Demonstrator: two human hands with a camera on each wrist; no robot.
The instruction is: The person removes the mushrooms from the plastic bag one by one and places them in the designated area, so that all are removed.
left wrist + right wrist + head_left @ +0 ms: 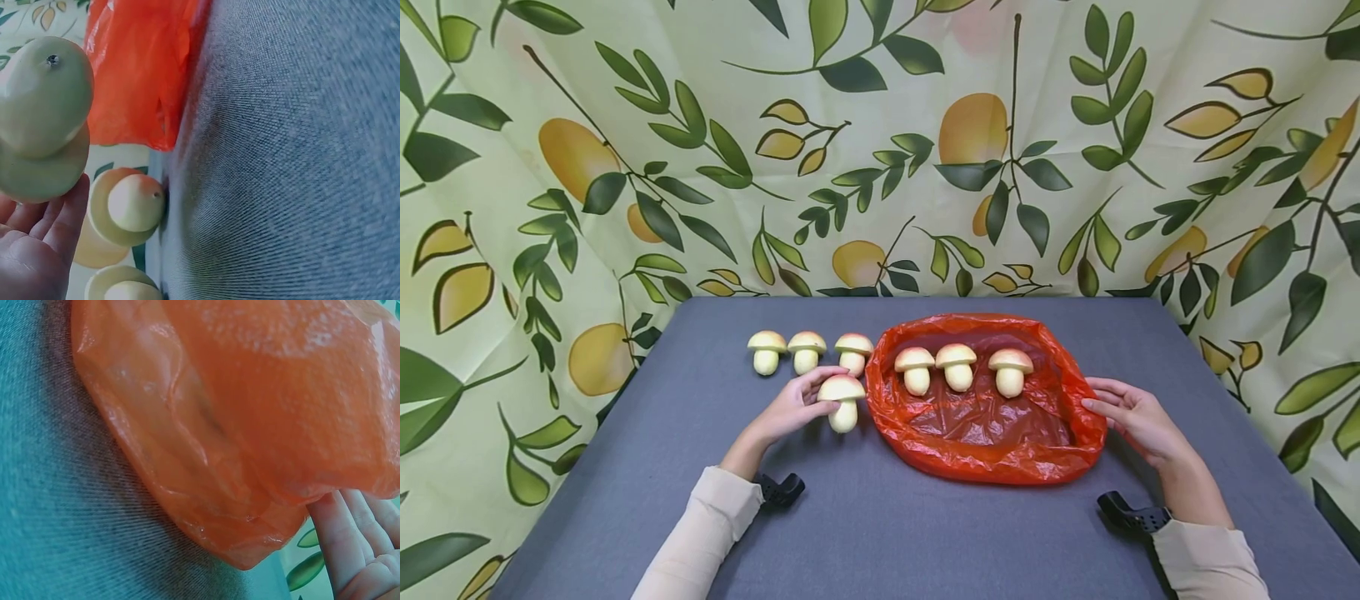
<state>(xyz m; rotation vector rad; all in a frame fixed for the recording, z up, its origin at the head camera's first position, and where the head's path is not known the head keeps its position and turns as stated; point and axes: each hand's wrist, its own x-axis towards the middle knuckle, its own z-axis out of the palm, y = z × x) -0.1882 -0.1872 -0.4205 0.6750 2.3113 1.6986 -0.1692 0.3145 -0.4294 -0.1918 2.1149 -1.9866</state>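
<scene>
In the head view, my left hand (800, 406) holds a mushroom figure (844, 403) with a pale stem and a red-tinged cap, raised just left of the bag. The left wrist view shows this mushroom (44, 100) from below, with the fingers (69, 215) against its cap. At the right side of an open red plastic bag (985, 467), my right hand (1142, 417) grips the rim, thumb over the edge. Seen from the right wrist, its fingertips go behind the bag (187, 456). Three similar mushrooms (956, 367) lie inside the bag, along its far part.
Three more mushrooms (806, 352) lie in a row on the grey cloth-covered table (910, 542), left of the bag. The rightmost of them (853, 353) is close to the bag's rim. A leaf-and-fruit patterned curtain (880, 167) hangs behind the table and around its sides.
</scene>
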